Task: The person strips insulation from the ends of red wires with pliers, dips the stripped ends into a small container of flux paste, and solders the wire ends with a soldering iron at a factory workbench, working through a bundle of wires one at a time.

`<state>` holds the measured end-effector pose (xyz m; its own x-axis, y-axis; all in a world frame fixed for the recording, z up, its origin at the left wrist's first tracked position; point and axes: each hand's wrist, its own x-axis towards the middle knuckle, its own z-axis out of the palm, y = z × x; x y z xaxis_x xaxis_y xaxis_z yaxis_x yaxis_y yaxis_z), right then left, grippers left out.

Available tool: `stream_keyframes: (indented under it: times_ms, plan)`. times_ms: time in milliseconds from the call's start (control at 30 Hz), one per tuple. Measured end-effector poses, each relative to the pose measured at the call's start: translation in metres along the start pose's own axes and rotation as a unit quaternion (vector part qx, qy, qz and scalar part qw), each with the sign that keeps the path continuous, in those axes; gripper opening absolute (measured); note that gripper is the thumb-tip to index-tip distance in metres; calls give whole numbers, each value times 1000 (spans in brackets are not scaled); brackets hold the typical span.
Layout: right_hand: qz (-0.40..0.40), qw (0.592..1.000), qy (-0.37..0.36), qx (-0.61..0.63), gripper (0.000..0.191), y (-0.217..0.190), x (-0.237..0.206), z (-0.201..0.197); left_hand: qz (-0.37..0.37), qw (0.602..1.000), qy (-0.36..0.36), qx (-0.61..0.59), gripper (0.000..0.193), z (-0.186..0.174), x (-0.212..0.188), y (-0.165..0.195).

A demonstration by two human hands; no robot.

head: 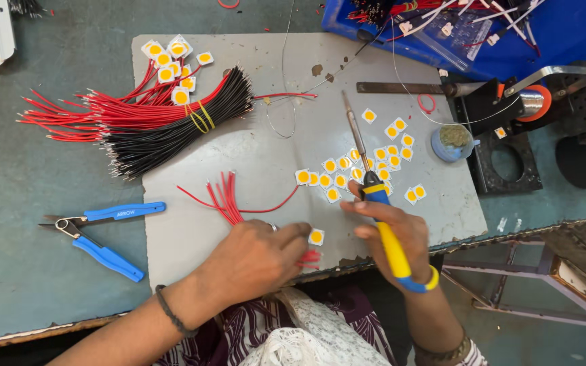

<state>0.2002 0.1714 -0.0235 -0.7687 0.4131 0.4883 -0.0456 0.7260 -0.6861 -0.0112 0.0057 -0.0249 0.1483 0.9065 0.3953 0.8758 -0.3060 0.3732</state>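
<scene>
My right hand grips a soldering iron with a blue and yellow handle, its metal tip pointing away over the grey work plate. My left hand rests on the plate's near edge, fingers closed on several red wires. Its fingertips touch a small square chip with a yellow centre. A scatter of the same yellow chips lies just beyond the iron's handle.
A bundle of red and black wires tied with yellow bands lies at the plate's left, with more chips behind it. Blue-handled cutters lie on the green table. A solder spool and stand, a small blue pot and a blue tray stand at right.
</scene>
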Motion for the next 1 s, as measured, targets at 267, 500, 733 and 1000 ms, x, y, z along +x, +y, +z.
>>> stream_keyframes:
  times_ms: [267, 500, 733, 1000]
  plan:
    - [-70, 989, 20, -127, 30, -3, 14, 14, -199, 953, 220, -65, 19, -22, 5, -24]
    - [-14, 998, 21, -65, 39, -14, -3, 17, -155, 956, 239, -71, 14, -32, 13, -18]
    - [2, 996, 4, -92, 46, -15, -6, 24, -75, 970, 122, -198, 23, -24, 11, -10]
    - [4, 987, 44, -157, 57, -21, -11, 29, -79, 966, 70, -235, 18, -14, 9, -6]
